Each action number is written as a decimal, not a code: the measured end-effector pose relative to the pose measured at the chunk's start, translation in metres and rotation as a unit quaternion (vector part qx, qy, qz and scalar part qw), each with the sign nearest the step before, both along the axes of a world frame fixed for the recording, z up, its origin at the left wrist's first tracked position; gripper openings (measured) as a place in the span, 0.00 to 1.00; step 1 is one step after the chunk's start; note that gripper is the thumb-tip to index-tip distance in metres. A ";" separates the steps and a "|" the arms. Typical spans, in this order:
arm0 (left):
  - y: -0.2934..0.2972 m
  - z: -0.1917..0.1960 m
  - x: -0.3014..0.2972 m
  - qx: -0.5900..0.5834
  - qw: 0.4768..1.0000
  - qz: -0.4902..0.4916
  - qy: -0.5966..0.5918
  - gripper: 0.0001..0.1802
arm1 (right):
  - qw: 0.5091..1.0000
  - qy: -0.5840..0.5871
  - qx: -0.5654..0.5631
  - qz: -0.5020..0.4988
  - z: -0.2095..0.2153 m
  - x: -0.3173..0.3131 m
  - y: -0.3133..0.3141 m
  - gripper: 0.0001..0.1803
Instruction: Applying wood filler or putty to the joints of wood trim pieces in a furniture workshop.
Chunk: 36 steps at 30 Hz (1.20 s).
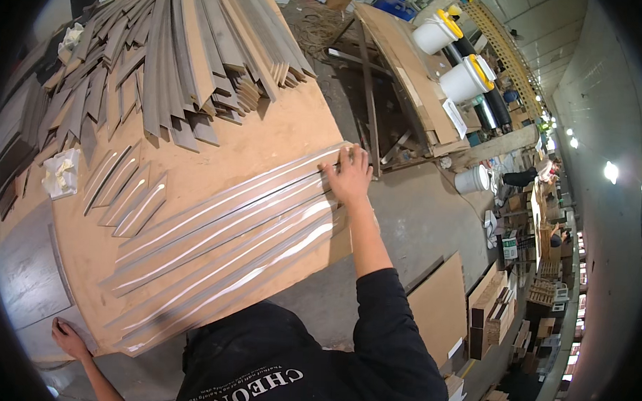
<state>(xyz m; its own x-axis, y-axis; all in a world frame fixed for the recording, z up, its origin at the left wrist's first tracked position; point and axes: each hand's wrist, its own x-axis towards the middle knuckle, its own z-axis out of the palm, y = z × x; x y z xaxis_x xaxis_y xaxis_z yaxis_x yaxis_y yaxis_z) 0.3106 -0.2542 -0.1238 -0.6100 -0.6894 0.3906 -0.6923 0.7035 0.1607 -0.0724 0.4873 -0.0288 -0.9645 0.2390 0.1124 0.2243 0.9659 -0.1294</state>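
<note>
1. Workshop floor (399, 204), grey, shows at the centre, right of a tan wooden table (267, 130) filling the left half of the frame.
2. Long grey strips (244, 233) lie side by side, slanting across the table's lower middle, with white streaks along them.
3. Right hand (348, 174), at the upper centre, rests on the strips' right ends, fingers spread and bent; whether they grip one, I cannot tell.
4. Left hand (71, 340), at the lower left, touches a grey panel's (28, 274) edge, fingers curled; their grip cannot be told.
5. Short streaked pieces (142, 203) sit left of centre, near a crumpled white wad (61, 173).
6. Loose grey strips are heaped (173, 51) at upper left.
</note>
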 end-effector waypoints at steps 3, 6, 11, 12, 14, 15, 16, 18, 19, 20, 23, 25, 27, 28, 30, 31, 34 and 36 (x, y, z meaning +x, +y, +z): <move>-0.005 -0.002 0.003 0.001 1.000 0.001 -0.001 0.17 | 0.994 0.029 -0.002 0.106 -0.001 0.006 0.005 0.36; -0.006 -0.002 0.002 -0.011 1.000 -0.003 -0.015 0.17 | 0.996 0.069 -0.021 0.059 0.000 0.000 0.019 0.35; 0.006 0.001 -0.006 0.015 0.999 0.039 0.008 0.19 | 0.996 0.040 0.005 0.085 -0.002 -0.002 0.019 0.31; 0.010 0.004 -0.006 0.032 0.999 0.032 0.026 0.19 | 0.993 0.033 0.000 0.117 0.001 0.002 0.011 0.30; 0.018 0.009 -0.008 0.004 0.999 0.023 0.024 0.17 | 0.980 0.067 -0.015 0.184 0.006 0.008 -0.019 0.25; 0.021 0.014 -0.010 0.006 1.000 0.006 0.024 0.17 | 0.966 0.105 -0.049 0.233 0.009 0.013 -0.038 0.25; 0.025 0.018 -0.012 -0.003 1.000 0.016 0.021 0.17 | 0.958 0.113 -0.083 0.252 0.014 0.018 -0.057 0.25; 0.037 0.023 -0.015 -0.017 0.999 0.028 0.024 0.17 | 0.935 0.086 -0.150 0.309 0.020 0.030 -0.102 0.25; 0.041 0.025 -0.018 -0.042 0.998 0.014 0.039 0.17 | 0.916 0.058 -0.204 0.341 0.022 0.035 -0.125 0.26; 0.045 0.028 -0.020 -0.026 0.998 0.042 0.030 0.17 | 0.886 0.060 -0.232 0.397 0.023 0.039 -0.149 0.27; 0.053 0.038 -0.027 -0.015 0.998 0.045 0.049 0.17 | 0.860 0.042 -0.249 0.443 0.024 0.045 -0.211 0.28; 0.059 0.052 -0.033 0.077 0.991 0.079 0.079 0.15 | 0.858 0.040 -0.268 0.437 0.024 0.045 -0.243 0.30; 0.077 0.069 -0.049 0.080 0.983 0.000 0.162 0.14 | 0.861 0.021 -0.261 0.435 0.025 0.043 -0.261 0.31; 0.090 0.077 -0.062 0.125 0.963 -0.056 0.232 0.14 | 0.873 -0.007 -0.252 0.417 0.025 0.043 -0.267 0.32; 0.128 0.088 -0.094 0.164 0.938 -0.174 0.250 0.13 | 0.878 -0.009 -0.244 0.411 0.023 0.043 -0.276 0.33; 0.150 0.089 -0.113 0.191 0.929 -0.207 0.240 0.13 | 0.885 -0.018 -0.235 0.402 0.021 0.044 -0.279 0.34; 0.189 0.093 -0.170 0.297 0.894 -0.292 0.162 0.12 | 0.902 -0.008 -0.212 0.377 0.016 0.049 -0.286 0.34; 0.197 0.094 -0.194 0.343 0.883 -0.303 0.108 0.13 | 0.909 -0.004 -0.207 0.362 0.013 0.053 -0.288 0.35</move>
<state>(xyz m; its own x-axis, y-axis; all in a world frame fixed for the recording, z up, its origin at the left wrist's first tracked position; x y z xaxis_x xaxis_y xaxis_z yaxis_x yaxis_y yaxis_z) 0.1171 -0.0574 -0.0300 -0.9101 -0.3820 0.1609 -0.1236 0.6207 0.7743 -0.0196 0.1990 -0.0157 -0.8861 -0.4387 0.1494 -0.4483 0.7294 -0.5167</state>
